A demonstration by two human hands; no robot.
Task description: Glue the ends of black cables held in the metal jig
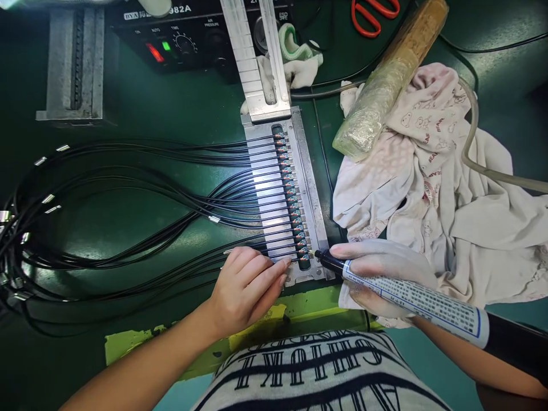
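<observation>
"What's nearest?"

"The person's lettered shirt [312, 371], then a yellow-green strip [317, 299] along the table [180, 108]."

"And the hands?"

"The left hand [250, 279], bare, curls its fingers, tips against the lowest of the black cables [79, 265]; I can't tell whether it pinches one. The right hand [385, 260], in a thin pale glove, grasps a labelled tube [415, 299]."

"Where does that point?"

"Its black tip is just beside the lower end of a row of connectors [295, 206] in a slotted metal fixture [315, 228]; whether they touch, I can't make out. The cables run left from there into loops."

"Farther out?"

"Right of the fixture, a crumpled cloth [462, 200], with a plastic-wrapped roll [372, 108] lying on it. Beyond stands a black control box [201, 48], red and green lights glowing. A metal block [96, 68] is left of it, red-handled scissors [355, 18] right."
</observation>
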